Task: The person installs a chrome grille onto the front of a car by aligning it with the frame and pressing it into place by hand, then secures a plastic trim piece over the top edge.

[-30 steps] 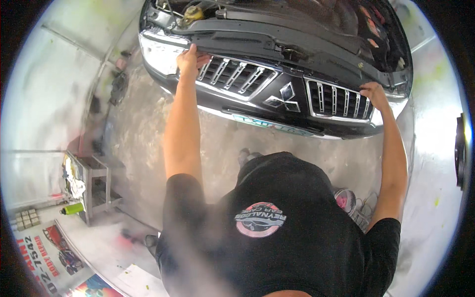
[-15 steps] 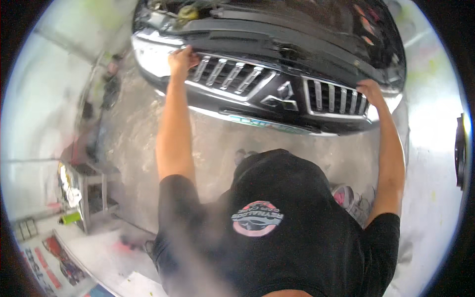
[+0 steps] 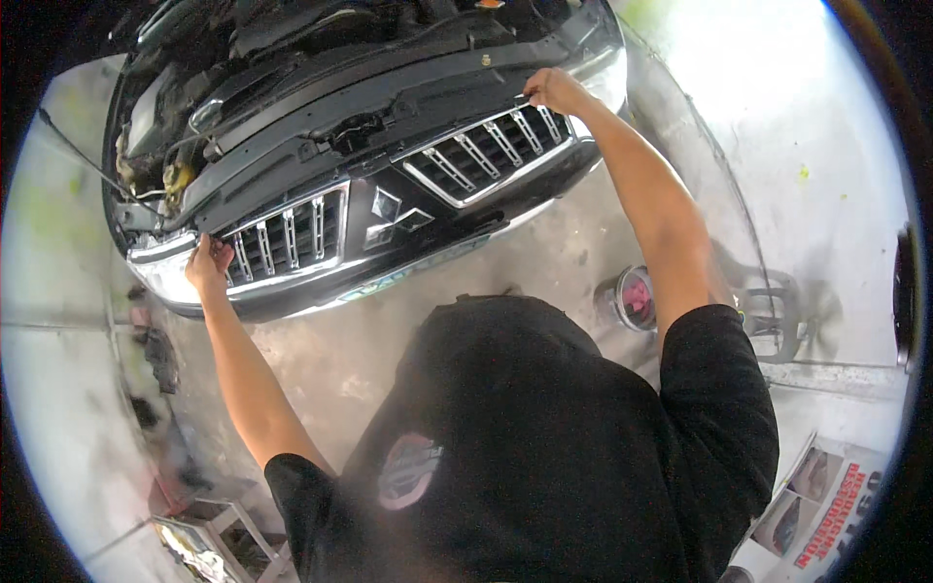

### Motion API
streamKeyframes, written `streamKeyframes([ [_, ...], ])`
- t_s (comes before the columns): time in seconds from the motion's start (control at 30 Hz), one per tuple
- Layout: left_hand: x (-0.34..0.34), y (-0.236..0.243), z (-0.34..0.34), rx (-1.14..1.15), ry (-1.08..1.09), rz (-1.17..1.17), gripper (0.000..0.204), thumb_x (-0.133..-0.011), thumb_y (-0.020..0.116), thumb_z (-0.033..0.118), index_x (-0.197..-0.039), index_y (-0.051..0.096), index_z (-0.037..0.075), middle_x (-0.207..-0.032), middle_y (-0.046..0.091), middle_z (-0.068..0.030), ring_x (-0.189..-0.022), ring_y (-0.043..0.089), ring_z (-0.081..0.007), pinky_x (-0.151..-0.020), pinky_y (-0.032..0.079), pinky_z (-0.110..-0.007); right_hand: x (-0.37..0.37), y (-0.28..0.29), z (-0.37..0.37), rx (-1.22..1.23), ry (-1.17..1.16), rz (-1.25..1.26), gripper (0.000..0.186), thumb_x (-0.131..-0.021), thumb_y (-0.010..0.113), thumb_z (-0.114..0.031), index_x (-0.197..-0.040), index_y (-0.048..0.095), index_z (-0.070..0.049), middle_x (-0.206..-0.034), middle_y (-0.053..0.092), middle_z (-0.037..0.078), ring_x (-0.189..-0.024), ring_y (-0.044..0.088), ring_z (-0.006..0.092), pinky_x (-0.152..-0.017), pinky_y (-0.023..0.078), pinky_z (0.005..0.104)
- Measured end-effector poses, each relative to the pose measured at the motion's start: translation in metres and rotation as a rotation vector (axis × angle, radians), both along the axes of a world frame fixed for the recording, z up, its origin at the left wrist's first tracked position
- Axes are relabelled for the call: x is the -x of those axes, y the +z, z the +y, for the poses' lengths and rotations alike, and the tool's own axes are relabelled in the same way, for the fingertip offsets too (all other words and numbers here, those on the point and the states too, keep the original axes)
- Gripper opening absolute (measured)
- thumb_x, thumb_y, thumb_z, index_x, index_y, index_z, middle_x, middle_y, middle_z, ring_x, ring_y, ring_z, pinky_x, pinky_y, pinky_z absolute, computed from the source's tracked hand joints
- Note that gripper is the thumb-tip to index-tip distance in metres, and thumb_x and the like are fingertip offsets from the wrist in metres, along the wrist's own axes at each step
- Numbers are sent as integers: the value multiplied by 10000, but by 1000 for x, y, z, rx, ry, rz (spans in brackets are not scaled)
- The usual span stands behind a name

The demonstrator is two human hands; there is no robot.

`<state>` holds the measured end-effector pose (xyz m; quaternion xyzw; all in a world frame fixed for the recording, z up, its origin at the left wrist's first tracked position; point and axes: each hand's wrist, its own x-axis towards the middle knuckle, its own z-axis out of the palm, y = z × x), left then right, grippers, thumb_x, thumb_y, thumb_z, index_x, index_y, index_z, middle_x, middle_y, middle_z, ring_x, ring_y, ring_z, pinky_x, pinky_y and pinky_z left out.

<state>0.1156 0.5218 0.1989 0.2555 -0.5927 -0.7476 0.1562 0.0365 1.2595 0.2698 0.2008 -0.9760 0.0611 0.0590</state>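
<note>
I've got the L hand (image 3: pixel 209 262) at the outer L end of the grille (image 3: pixel 292 240), fingers on its upper edge nr the L headlight (image 3: pixel 160 272). The R hand (image 3: pixel 558 92), fingers bent, is at the top edge nr the R end. I can't tell for either if it's gripping or just resting there. The grille sits across the front of a black car (image 3: pixel 330 189), 2 slatted halves w/ chrome surrounds, engine bay open behind.

Markings: chrome badge (image 3: pixel 385 204) of 3 diamond shapes btwn the halves; greenish plate (image 3: pixel 374 282) w/ characters below, seen at a slant; round red-and-white print w/ lettering (image 3: pixel 409 471) on the person's black tee (image 3: pixel 544 428); poster (image 3: pixel 826 505) lower R, red + dark lettering beside photo panels.

Around: metal bucket (image 3: pixel 608 301) on the floor just beside the R forearm, pink item (image 3: pixel 637 298) inside. Grey framed item (image 3: pixel 773 316), kind unclear, farther R. Small table (image 3: pixel 233 513) lower L. The torso blocks my view of much of the floor.
</note>
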Motion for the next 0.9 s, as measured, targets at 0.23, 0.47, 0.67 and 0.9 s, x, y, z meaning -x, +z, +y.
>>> streamKeyframes([
  [0.23, -1, 1, -16, 26, -34, -4, 237, -954, 690, 206, -899, 631, -16, -752, 644, -104, -629, 686, -230, -513, 622, -364, 2, 5, 0, 119, -10, 88, 262, -782, 721, -200, -997, 748, -53, -1000, 710, 180, -924, 681, 370, -832, 532, 457],
  [0.47, -2, 4, -3, 34, 3, -50, 249, -947, 700, 218, -948, 638, -24, -822, 659, -117, -637, 691, -241, -533, 629, -361, 6, 7, 6, 132, -47, 98, 230, -799, 726, -159, -1000, 744, -49, -988, 710, 185, -941, 678, 381, -839, 525, 461],
  [0.67, 2, 1, 2, 0, -13, -38, 223, -950, 696, 204, -942, 637, -10, -787, 645, -102, -648, 691, -238, -522, 621, -363, 16, -5, 20, 130, -27, 94, 244, -794, 718, -137, -1023, 747, -56, -1009, 708, 193, -948, 677, 376, -842, 525, 445],
  [0.9, 0, 0, -4, -2, 2, -49, 194, -945, 699, 185, -922, 643, 1, -769, 638, -98, -620, 686, -244, -516, 618, -374, 13, 1, 16, 66, -82, 44, 255, -769, 743, -172, -1000, 748, -66, -1007, 712, 186, -949, 683, 371, -857, 533, 447],
])
